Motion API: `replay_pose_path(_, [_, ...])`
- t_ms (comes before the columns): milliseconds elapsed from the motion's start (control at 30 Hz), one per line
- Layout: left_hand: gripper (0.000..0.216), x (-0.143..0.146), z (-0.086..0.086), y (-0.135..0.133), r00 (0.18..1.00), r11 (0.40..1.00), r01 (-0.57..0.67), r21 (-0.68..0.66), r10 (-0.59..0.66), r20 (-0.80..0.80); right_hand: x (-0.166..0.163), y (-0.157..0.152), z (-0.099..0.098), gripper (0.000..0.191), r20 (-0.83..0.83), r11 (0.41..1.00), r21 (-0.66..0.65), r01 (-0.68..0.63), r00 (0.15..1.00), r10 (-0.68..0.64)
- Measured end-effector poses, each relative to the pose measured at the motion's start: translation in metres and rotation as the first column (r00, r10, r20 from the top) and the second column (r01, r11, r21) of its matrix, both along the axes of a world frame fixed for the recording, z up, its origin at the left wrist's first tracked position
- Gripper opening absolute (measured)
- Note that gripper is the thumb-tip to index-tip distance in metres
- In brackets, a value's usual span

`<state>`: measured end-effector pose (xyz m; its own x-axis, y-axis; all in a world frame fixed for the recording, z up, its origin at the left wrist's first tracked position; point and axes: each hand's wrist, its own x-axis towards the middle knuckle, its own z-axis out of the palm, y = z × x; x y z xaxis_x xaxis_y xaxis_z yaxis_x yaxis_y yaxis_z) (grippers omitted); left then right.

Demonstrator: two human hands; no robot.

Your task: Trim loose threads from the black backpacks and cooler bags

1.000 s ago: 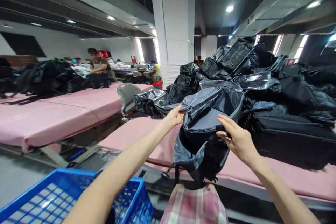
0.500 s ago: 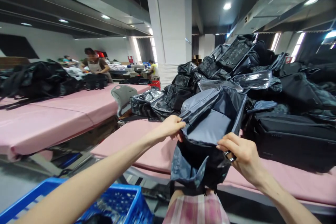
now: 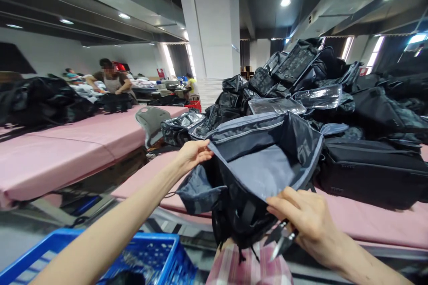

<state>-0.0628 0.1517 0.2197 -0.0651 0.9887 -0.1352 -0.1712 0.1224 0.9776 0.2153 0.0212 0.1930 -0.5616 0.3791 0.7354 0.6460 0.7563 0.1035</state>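
A dark camouflage bag (image 3: 237, 205) with a grey lining is held wide at its mouth in front of me, partly over my lap. At its left corner my left hand (image 3: 195, 153) pinches the rim between thumb and fingers. My right hand (image 3: 301, 218) grips the near rim on the right. Small thread snips (image 3: 282, 238) with pointed blades hang below that hand, tucked in its fingers. A side pocket (image 3: 200, 191) of the bag sags outward on the left. Inside, a zip runs along the far wall above the smooth grey panel.
Behind the bag rises a heap of similar dark bags (image 3: 290, 75), with a black case-like bag (image 3: 371, 171) at right. Pink-covered tables (image 3: 67, 147) stand left and beneath. A blue crate (image 3: 170, 254) sits low at left. A co-worker (image 3: 112, 80) handles dark bags.
The bag's mouth has been pulled wider and turned. My left hand has moved left with its corner, my right hand slightly lower. The snips' blades now show beneath the right hand.
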Motion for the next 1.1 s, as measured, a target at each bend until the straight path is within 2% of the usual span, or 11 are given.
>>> replay_pose_path(67, [0.029,-0.004,0.008,-0.004,0.978,0.997,0.079,-0.014,-0.080,-0.193,-0.007,0.005,-0.001,0.026,0.016,0.999,0.029,0.027,1.000,-0.027])
replay_pose_path(167, [0.051,-0.003,0.012,-0.037,0.833,0.970,0.207,-0.129,-0.244,-0.497,-0.019,0.011,-0.001,0.029,0.025,0.996,0.063,0.057,0.998,-0.059])
replay_pose_path(267, [0.062,0.014,0.004,-0.082,0.742,0.880,0.355,-0.314,-0.470,-0.478,-0.027,0.013,-0.001,0.030,0.041,0.992,0.115,0.050,0.998,-0.055])
replay_pose_path(333, [0.064,0.031,-0.003,-0.103,0.747,0.814,0.437,-0.381,-0.565,-0.350,-0.029,0.013,-0.002,0.031,0.042,0.987,0.160,0.031,0.998,-0.038])
replay_pose_path(367, [0.062,0.039,-0.007,-0.109,0.776,0.805,0.460,-0.376,-0.570,-0.270,-0.029,0.012,-0.004,0.032,0.050,0.982,0.186,0.017,0.998,-0.027])
replay_pose_path(467, [0.047,0.054,-0.023,-0.114,0.867,0.837,0.471,-0.279,-0.497,-0.026,-0.025,0.009,-0.011,0.033,0.097,0.964,0.264,-0.020,0.995,-0.005])
replay_pose_path(567, [0.044,0.058,-0.044,-0.111,0.882,0.868,0.470,-0.158,-0.462,0.086,-0.018,0.004,-0.017,0.032,0.123,0.949,0.314,-0.039,0.992,0.000])
replay_pose_path(667, [0.050,0.059,-0.063,-0.109,0.885,0.885,0.463,-0.045,-0.458,0.081,-0.011,0.002,-0.020,0.034,0.128,0.950,0.310,-0.048,0.992,0.008])
replay_pose_path(767, [0.053,0.059,-0.074,-0.107,0.873,0.875,0.483,0.031,-0.484,0.057,-0.007,0.001,-0.021,0.033,0.146,0.951,0.302,-0.057,0.989,0.013])
replay_pose_path(1000, [0.053,0.053,-0.076,-0.100,0.846,0.845,0.529,0.085,-0.533,0.033,0.003,0.004,-0.023,0.025,0.139,0.961,0.271,-0.062,0.990,0.024])
replay_pose_path(1100, [0.052,0.059,-0.080,-0.104,0.860,0.856,0.510,0.088,-0.509,-0.034,0.028,0.013,-0.015,0.012,0.014,0.987,0.149,0.058,0.998,-0.061])
